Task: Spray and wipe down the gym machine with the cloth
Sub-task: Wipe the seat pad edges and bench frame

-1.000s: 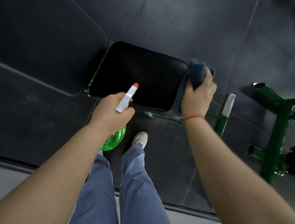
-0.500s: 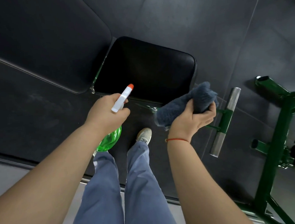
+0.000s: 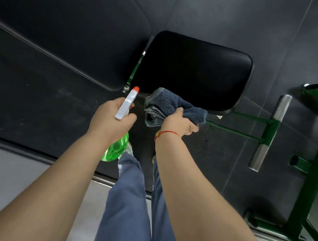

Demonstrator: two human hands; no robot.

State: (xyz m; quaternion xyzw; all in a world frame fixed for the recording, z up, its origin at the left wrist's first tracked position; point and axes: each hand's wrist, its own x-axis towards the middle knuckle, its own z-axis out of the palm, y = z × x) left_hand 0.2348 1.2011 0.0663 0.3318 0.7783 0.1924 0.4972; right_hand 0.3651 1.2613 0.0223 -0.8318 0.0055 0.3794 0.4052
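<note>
**Head camera: bottle and cloth at the seat's near edge**

We saw our left hand (image 3: 109,120) curled round the neck of a spray bottle (image 3: 125,105). It had a white trigger head, an orange tip and a round translucent green body; we could not tell its fill. Our right hand (image 3: 178,123) gripped a bunched, fluffy grey-blue cloth (image 3: 172,105) at the near edge of the smooth black seat pad (image 3: 192,69) on its green frame (image 3: 270,132).

Gym, black padded bench seat (image 3: 190,71), green steel frame (image 3: 269,128), dark rubber floor tiles (image 3: 241,11)
</note>
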